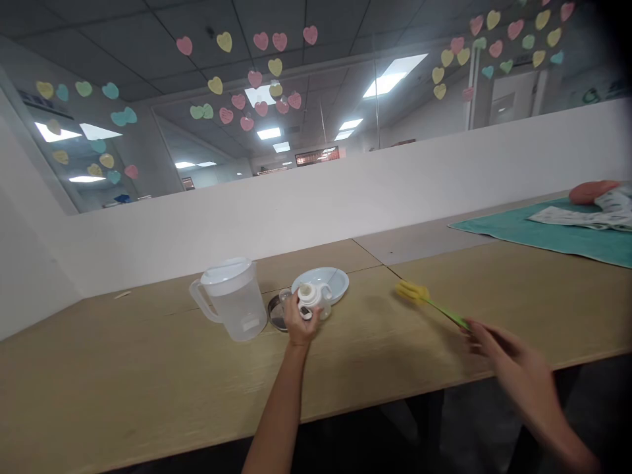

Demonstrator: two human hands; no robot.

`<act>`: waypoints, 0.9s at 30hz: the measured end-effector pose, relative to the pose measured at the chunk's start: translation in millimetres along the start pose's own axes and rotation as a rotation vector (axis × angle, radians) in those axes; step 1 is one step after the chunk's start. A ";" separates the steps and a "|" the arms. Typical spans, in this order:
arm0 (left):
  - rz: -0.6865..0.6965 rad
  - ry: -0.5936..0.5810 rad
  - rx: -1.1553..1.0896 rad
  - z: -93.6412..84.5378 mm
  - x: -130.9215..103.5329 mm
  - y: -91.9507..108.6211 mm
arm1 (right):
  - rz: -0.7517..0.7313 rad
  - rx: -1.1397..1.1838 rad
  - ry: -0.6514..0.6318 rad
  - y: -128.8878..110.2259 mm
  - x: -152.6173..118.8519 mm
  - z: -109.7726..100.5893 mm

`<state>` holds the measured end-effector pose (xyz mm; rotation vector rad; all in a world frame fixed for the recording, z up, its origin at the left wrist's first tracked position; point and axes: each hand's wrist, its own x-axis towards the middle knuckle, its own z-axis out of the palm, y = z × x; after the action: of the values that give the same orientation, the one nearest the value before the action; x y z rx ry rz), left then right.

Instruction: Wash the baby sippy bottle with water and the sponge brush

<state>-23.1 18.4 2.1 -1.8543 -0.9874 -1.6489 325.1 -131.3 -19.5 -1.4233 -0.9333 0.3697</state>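
My left hand (299,328) is closed around a clear baby bottle (311,296) with a white collar and white handles, its open mouth facing up toward me. In my right hand (516,362), somewhat blurred, is the green handle of a bottle brush (413,290). The yellow brush head points left, above the table and apart from the bottle. Just behind the bottle lies a pale, shallow bowl (340,282). A dark-rimmed round dish (274,314) is partly hidden by my left hand. Left of it stands a translucent lidded pitcher (241,306).
The wooden table (148,382) runs along a white wall (306,207) with glass above it, dotted with heart-shaped notes. At the right, a turquoise towel (538,238) bears a patterned cloth (567,218) and a reddish object (590,192). A small flat stick (122,295) lies far left.
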 end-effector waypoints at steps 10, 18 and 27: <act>0.186 -0.346 0.038 2.1 -2.6 18.2 | 0.172 0.179 -0.486 -5.1 43.8 162.8; 0.103 -0.438 0.026 1.0 -8.6 13.4 | -0.175 -0.554 -0.586 -18.5 70.2 222.9; -0.097 -0.537 -0.013 -3.5 -2.1 15.0 | -0.329 -0.713 -0.595 -2.6 72.7 245.5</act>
<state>-13.9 5.8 2.4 -2.3514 -1.2928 -1.2225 189.3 85.8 -22.3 -1.7856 -1.8926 0.2149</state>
